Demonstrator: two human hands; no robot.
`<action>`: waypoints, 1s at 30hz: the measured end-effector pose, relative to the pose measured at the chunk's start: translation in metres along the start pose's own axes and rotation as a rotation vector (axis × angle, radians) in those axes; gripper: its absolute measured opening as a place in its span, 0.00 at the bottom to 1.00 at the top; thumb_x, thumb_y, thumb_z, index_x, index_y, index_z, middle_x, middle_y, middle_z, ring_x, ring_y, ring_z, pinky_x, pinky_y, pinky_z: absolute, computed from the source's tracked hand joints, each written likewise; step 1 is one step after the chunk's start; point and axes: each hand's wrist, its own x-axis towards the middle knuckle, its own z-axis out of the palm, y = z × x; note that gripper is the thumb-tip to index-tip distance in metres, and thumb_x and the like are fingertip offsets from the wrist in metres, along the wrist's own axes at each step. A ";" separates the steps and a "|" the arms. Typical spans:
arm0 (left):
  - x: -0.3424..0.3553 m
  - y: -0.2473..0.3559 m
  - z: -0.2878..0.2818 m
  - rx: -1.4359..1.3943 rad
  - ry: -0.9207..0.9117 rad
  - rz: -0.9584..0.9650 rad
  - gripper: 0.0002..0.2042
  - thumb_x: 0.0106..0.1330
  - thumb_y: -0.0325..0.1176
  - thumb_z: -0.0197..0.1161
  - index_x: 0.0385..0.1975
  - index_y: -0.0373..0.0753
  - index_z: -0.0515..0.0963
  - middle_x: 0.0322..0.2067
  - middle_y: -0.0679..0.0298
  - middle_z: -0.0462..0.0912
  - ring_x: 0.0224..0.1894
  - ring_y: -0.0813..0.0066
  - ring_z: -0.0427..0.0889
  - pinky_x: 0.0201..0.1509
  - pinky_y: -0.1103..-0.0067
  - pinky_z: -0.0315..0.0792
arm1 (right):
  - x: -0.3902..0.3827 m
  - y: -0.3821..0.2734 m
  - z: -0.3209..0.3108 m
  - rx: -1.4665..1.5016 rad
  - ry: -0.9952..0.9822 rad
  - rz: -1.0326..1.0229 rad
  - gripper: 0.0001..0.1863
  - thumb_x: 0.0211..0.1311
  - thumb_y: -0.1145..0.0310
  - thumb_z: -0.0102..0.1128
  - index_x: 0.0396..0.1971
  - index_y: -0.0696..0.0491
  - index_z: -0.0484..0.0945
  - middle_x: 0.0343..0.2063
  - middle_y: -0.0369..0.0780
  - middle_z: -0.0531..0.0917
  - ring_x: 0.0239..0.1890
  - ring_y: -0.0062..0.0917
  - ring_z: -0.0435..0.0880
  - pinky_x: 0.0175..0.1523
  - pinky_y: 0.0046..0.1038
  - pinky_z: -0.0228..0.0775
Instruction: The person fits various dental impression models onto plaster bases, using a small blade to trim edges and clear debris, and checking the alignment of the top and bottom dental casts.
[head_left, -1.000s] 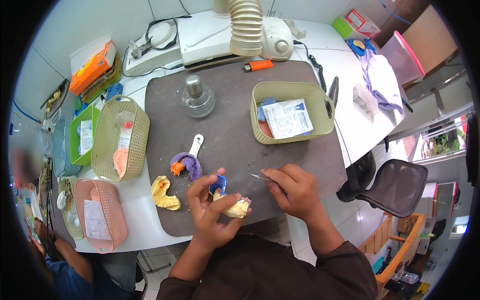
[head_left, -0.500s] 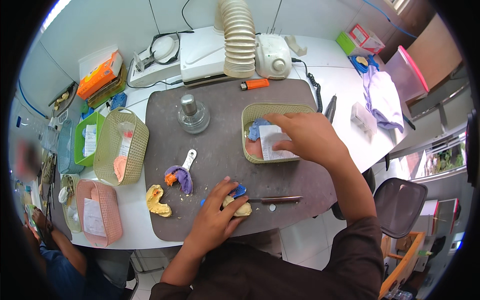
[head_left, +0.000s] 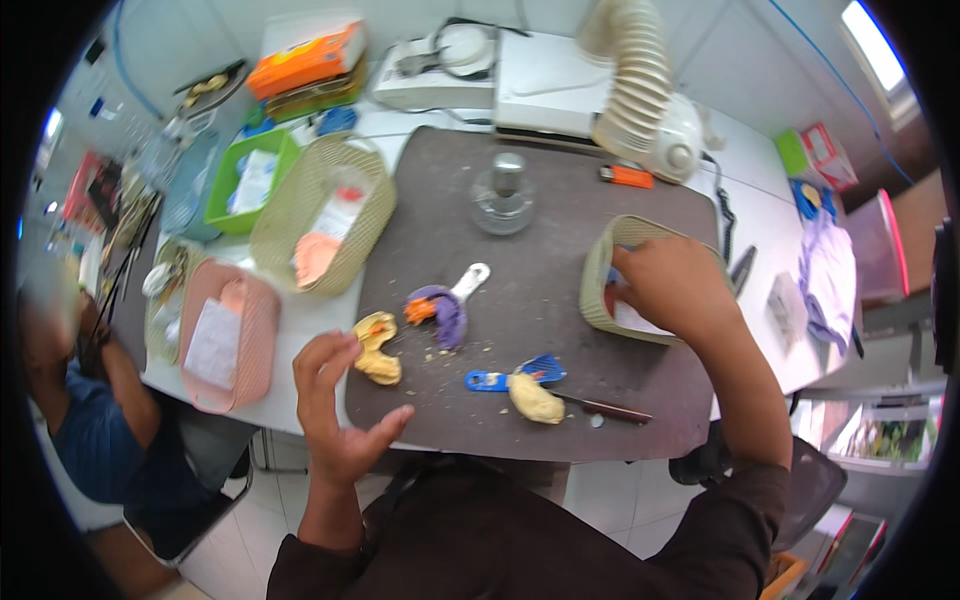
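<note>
Hovering open and unladen, the left hand [head_left: 337, 425] has released the chunky yellow dental cast [head_left: 538, 401], now lying against the blue impression tray [head_left: 545, 366] on the dark mat [head_left: 430, 190], apparently shifting work to the green basket [head_left: 595, 288], where the right hand [head_left: 675, 285] reaches in, its grip too hidden to tell.

The baskets [head_left: 598, 290] look plastic, the curved cast [head_left: 378, 368] rough and matt, the bottle [head_left: 502, 210] glassy.
</note>
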 end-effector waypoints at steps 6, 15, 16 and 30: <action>0.003 -0.020 -0.010 0.180 -0.148 -0.204 0.49 0.41 0.54 0.83 0.64 0.35 0.72 0.60 0.53 0.72 0.65 0.52 0.66 0.69 0.61 0.58 | 0.006 -0.019 -0.025 -0.058 -0.159 0.008 0.16 0.51 0.63 0.73 0.37 0.56 0.83 0.31 0.47 0.86 0.36 0.45 0.86 0.42 0.43 0.78; 0.009 -0.022 0.001 0.195 -0.041 -0.208 0.42 0.38 0.44 0.85 0.59 0.36 0.76 0.55 0.57 0.75 0.61 0.57 0.68 0.69 0.64 0.57 | -0.026 0.007 -0.026 0.494 0.300 0.035 0.16 0.60 0.82 0.60 0.48 0.54 0.82 0.41 0.48 0.87 0.42 0.43 0.85 0.49 0.38 0.75; 0.009 -0.023 0.001 0.128 -0.033 -0.214 0.42 0.39 0.41 0.84 0.59 0.36 0.75 0.55 0.57 0.75 0.61 0.57 0.69 0.68 0.65 0.59 | -0.029 0.013 -0.023 0.538 0.319 0.056 0.17 0.60 0.82 0.60 0.49 0.54 0.82 0.41 0.48 0.87 0.42 0.42 0.85 0.50 0.37 0.75; 0.025 -0.024 0.012 -1.443 -0.284 -0.451 0.46 0.47 0.11 0.70 0.69 0.39 0.54 0.63 0.49 0.71 0.51 0.60 0.86 0.45 0.79 0.82 | -0.037 0.045 0.021 1.630 0.545 0.170 0.24 0.62 0.82 0.62 0.59 0.56 0.75 0.45 0.34 0.79 0.42 0.16 0.76 0.52 0.24 0.71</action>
